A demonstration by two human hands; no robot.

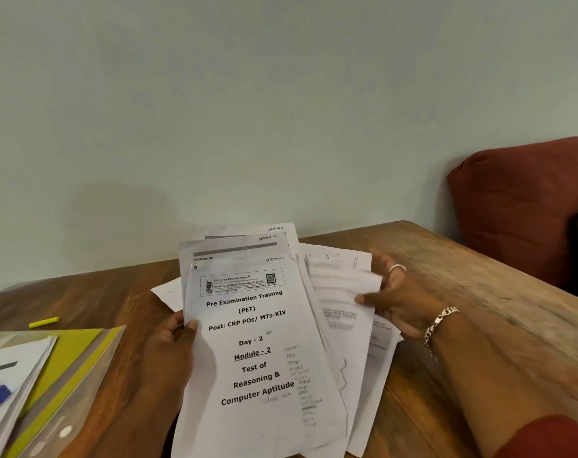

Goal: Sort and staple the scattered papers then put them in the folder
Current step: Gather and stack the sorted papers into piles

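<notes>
Near the table's front edge, the left hand [168, 345] holds a fanned stack of papers [264, 345] by its left side, thumb curled over the cover sheet headed "Pre Examination Training". The stack's long axis runs from the front edge toward the wall, tilted slightly clockwise, its printed top pointing away toward the far edge. The sheets are staggered, several corners showing labels such as "SECTION 1" past the cover's top.

To the right, the right hand [396, 299] pinches a loose blurred sheet [343, 292] at its right edge, fingers behind and thumb on top.

The likely trouble: the fan is held at one side only, so lower sheets may slide out or lose their order while the right hand pulls one free, and stapling it unsquared would catch only some pages.

At the front left corner lies the yellow-and-clear folder [73, 365] with a second pile [16, 368] on it. Beyond it, a yellow highlighter [44, 322] rests on the table [462, 292].
</notes>
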